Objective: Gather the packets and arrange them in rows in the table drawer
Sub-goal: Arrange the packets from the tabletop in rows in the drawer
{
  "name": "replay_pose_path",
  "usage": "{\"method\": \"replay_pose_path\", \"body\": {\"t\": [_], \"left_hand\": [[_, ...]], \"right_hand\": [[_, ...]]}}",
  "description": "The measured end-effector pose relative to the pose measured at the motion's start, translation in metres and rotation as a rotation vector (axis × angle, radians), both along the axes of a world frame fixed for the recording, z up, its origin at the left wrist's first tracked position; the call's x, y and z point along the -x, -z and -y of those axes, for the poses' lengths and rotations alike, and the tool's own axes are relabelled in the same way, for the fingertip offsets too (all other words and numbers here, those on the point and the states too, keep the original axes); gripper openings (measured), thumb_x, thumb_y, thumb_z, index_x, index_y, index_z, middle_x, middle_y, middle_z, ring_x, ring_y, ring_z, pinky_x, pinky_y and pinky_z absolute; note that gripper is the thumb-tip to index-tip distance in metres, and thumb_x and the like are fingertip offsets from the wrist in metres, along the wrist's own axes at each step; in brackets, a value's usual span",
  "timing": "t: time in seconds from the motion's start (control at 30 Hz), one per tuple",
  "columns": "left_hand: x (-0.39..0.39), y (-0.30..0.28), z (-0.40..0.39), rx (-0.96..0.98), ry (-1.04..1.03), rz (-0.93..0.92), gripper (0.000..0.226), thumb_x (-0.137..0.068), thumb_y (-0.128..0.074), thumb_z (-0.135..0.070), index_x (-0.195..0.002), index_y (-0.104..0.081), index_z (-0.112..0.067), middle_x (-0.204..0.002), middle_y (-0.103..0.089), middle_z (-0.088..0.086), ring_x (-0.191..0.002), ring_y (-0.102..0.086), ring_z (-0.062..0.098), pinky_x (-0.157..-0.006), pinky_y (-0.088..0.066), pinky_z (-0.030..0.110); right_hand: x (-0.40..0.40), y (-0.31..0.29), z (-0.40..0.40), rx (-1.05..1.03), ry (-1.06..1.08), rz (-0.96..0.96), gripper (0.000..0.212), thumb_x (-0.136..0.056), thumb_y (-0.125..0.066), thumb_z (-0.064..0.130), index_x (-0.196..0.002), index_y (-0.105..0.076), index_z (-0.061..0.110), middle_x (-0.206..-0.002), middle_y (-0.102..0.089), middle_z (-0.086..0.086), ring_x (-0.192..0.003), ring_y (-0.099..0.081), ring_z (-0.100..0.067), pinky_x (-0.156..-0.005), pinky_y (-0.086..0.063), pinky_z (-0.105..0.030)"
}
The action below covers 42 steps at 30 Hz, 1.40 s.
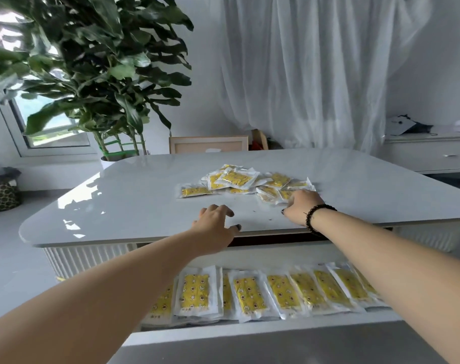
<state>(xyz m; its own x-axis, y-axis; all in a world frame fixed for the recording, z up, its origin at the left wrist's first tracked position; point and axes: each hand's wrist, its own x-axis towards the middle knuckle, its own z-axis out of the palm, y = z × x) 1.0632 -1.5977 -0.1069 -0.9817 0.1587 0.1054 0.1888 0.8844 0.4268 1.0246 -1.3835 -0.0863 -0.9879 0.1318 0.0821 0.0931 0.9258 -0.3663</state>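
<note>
A loose heap of yellow packets in clear wrappers (246, 181) lies on the glossy white table (134, 195). My right hand (301, 206), with a black bead bracelet on the wrist, reaches into the near right edge of the heap; its fingertips are hidden among the packets. My left hand (214, 222) hovers over the table's front edge, fingers spread and relaxed, holding nothing. Below, the open drawer (250, 333) holds a row of several yellow packets (250, 294) lying side by side, partly hidden by my forearms.
A large leafy plant (92, 61) stands behind the table's far left corner. A picture frame (209, 144) leans behind the table. White curtains hang at the back, and a low white cabinet (431, 153) stands at the right.
</note>
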Motion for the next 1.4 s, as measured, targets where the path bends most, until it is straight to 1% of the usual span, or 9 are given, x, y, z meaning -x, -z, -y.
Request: {"method": "replay_pose_path", "body": {"t": [0.1,0.23,0.47,0.6,0.77,0.9,1.0,1.17,1.4], "left_hand": [[0.021,0.009,-0.01,0.014,-0.019,-0.031,0.042,-0.096,-0.045,-0.044,-0.134,-0.044,-0.026,-0.146,-0.033,0.0,-0.137,-0.023,0.021,-0.108,-0.023,0.039],[0.055,0.016,-0.023,-0.112,-0.066,-0.146,0.04,-0.096,-0.046,-0.042,-0.132,-0.047,-0.025,-0.146,-0.034,-0.002,-0.136,-0.024,0.019,-0.106,-0.022,0.036],[0.103,0.021,-0.032,-0.555,-0.126,-0.183,0.033,-0.091,-0.059,-0.032,-0.122,-0.055,-0.021,-0.133,-0.048,0.001,-0.122,-0.047,0.017,-0.102,-0.04,0.038],[0.109,0.024,-0.029,-0.709,-0.139,-0.143,0.026,-0.089,-0.061,-0.031,-0.114,-0.057,-0.025,-0.125,-0.056,0.001,-0.108,-0.057,0.013,-0.093,-0.049,0.037],[0.101,0.023,-0.03,-0.71,-0.11,-0.117,0.025,-0.089,-0.061,-0.025,-0.112,-0.061,-0.018,-0.112,-0.065,-0.002,-0.094,-0.061,0.013,-0.077,-0.045,0.026],[0.094,0.018,-0.03,-0.801,-0.063,-0.036,0.03,-0.071,-0.068,-0.033,-0.1,-0.064,-0.025,-0.1,-0.071,-0.009,-0.097,-0.064,0.014,-0.085,-0.051,0.033],[0.093,0.017,-0.03,-0.886,-0.067,-0.035,0.033,-0.07,-0.072,-0.033,-0.1,-0.061,-0.025,-0.105,-0.07,-0.006,-0.099,-0.064,0.016,-0.087,-0.05,0.035],[0.096,0.022,-0.031,-0.696,-0.059,-0.041,0.046,-0.084,-0.071,-0.033,-0.124,-0.052,-0.021,-0.123,-0.058,-0.005,-0.107,-0.059,0.012,-0.091,-0.05,0.033],[0.098,0.023,-0.034,-0.342,-0.024,-0.012,0.073,-0.076,-0.068,-0.052,-0.138,-0.042,-0.023,-0.136,-0.052,-0.002,-0.126,-0.046,0.02,-0.105,-0.04,0.04]], "right_hand": [[0.022,0.007,-0.019,0.073,0.119,-0.13,0.021,-0.083,-0.057,0.02,-0.099,-0.065,0.008,-0.105,-0.063,-0.011,-0.091,-0.058,-0.027,-0.072,-0.047,-0.026],[0.046,0.015,-0.035,0.203,0.271,-0.205,0.049,-0.082,-0.061,0.031,-0.124,-0.05,0.007,-0.128,-0.045,-0.014,-0.118,-0.046,-0.033,-0.091,-0.045,-0.037],[0.081,0.021,-0.052,0.253,0.478,-0.027,0.092,-0.064,-0.071,0.061,-0.133,-0.038,0.01,-0.132,-0.043,-0.013,-0.124,-0.039,-0.031,-0.099,-0.039,-0.038],[0.094,0.016,-0.057,0.388,0.356,0.059,0.082,-0.057,-0.085,0.045,-0.122,-0.052,0.009,-0.114,-0.056,-0.006,-0.104,-0.055,-0.025,-0.093,-0.046,-0.028],[0.083,0.01,-0.056,0.463,0.232,0.092,0.066,-0.062,-0.087,0.027,-0.114,-0.053,0.005,-0.106,-0.055,-0.004,-0.096,-0.053,-0.021,-0.082,-0.04,-0.025],[0.079,0.017,-0.047,0.57,0.193,0.058,0.049,-0.062,-0.087,0.022,-0.097,-0.056,0.007,-0.099,-0.061,-0.001,-0.093,-0.06,-0.019,-0.086,-0.046,-0.024],[0.077,0.034,-0.037,0.613,0.15,-0.108,0.015,-0.068,-0.081,0.018,-0.073,-0.066,0.021,-0.085,-0.07,0.003,-0.087,-0.067,-0.019,-0.092,-0.052,-0.035],[0.064,0.046,-0.008,0.673,0.019,-0.325,0.022,-0.075,-0.072,0.008,-0.065,-0.059,0.024,-0.066,-0.06,0.008,-0.067,-0.058,-0.013,-0.067,-0.047,-0.024],[0.056,0.038,0.004,0.954,-0.144,-0.365,0.028,-0.08,-0.066,-0.005,-0.095,-0.062,0.018,-0.079,-0.065,-0.006,-0.065,-0.058,-0.011,-0.073,-0.054,-0.029]]}}
